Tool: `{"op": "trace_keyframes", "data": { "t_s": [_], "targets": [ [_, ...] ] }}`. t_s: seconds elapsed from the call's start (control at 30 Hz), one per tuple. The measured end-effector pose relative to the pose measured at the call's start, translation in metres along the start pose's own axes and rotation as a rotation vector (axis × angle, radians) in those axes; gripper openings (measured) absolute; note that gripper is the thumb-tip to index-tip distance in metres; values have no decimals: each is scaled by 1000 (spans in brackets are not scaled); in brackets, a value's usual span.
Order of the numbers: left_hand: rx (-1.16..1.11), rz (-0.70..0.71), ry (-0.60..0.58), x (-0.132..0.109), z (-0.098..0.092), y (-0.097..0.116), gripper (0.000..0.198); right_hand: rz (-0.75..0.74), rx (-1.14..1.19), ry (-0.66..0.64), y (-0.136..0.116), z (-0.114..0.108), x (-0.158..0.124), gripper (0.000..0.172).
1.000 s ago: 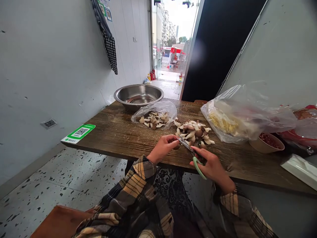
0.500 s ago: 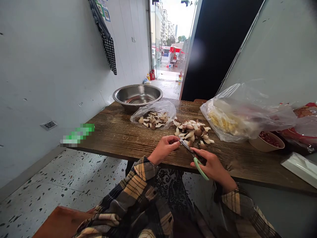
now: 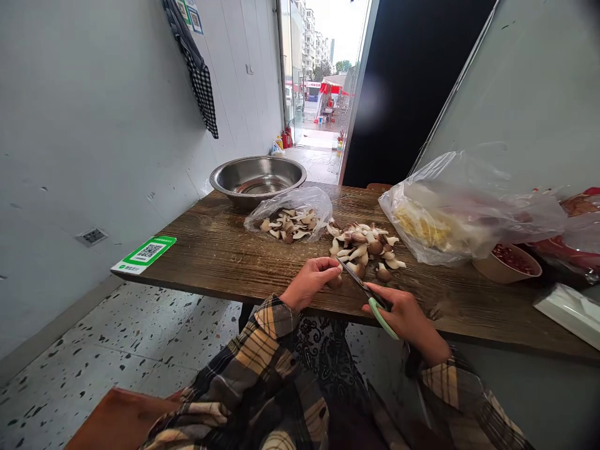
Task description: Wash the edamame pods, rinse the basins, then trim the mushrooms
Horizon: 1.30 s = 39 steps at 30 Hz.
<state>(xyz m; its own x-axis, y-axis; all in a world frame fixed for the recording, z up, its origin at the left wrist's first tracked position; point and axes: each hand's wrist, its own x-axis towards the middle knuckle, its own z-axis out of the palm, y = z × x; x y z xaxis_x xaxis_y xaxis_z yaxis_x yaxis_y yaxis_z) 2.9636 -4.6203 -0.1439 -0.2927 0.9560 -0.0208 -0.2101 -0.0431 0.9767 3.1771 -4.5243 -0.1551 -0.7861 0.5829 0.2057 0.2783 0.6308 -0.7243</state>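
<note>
My left hand (image 3: 315, 280) pinches a small brown mushroom (image 3: 334, 282) over the front part of the wooden table. In my right hand (image 3: 404, 314) is a pair of scissors (image 3: 380, 317) with light green handles. The blades point up and left, with their tips beside my left fingertips at the mushroom. Just beyond both hands lies a loose pile of mushrooms (image 3: 364, 240) with pale stems and brown caps. Left of the pile, a clear plastic bag (image 3: 319, 199) lies with its mouth toward me, and more mushrooms (image 3: 289, 226) show inside it.
A wide steel basin (image 3: 225, 187) stands at the table's back left. A green QR-code card (image 3: 149, 251) lies on the left corner. To the right are a large plastic bag (image 3: 426, 228) with yellow contents, a bowl of red food (image 3: 509, 262) and a white package (image 3: 569, 315).
The scissors' blades look turned between the frames, and the mushroom below my left fingers now shows more clearly. Both hands stay nearly in place. The view has shifted slightly.
</note>
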Motion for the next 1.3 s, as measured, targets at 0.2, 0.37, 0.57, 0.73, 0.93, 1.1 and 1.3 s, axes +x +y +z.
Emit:
{"op": "trace_keyframes", "data": {
  "t_s": [0.2, 0.37, 0.57, 0.73, 0.93, 1.1, 1.3],
  "targets": [
    [-187, 6, 105, 8, -12, 10, 14, 179, 201, 263, 19, -1, 2, 52],
    [-288, -76, 140, 20, -26, 20, 17, 335, 547, 315, 27, -2, 1, 63],
    [-164, -29, 80, 20, -3, 12, 40, 321, 618, 383, 9, 2, 8, 60],
    [-77, 61, 83, 12, 22, 5, 35, 146, 577, 364, -18, 15, 26, 64],
    [-33, 84, 69, -2, 32, 7, 28, 101, 367, 322, -22, 31, 38, 59],
    [75, 116, 96, -8, 31, 6, 29, 108, 315, 343, -18, 35, 36, 57],
    [161, 136, 136, -5, 32, 3, 31, 99, 250, 334, -30, 35, 33, 53]
  ]
}}
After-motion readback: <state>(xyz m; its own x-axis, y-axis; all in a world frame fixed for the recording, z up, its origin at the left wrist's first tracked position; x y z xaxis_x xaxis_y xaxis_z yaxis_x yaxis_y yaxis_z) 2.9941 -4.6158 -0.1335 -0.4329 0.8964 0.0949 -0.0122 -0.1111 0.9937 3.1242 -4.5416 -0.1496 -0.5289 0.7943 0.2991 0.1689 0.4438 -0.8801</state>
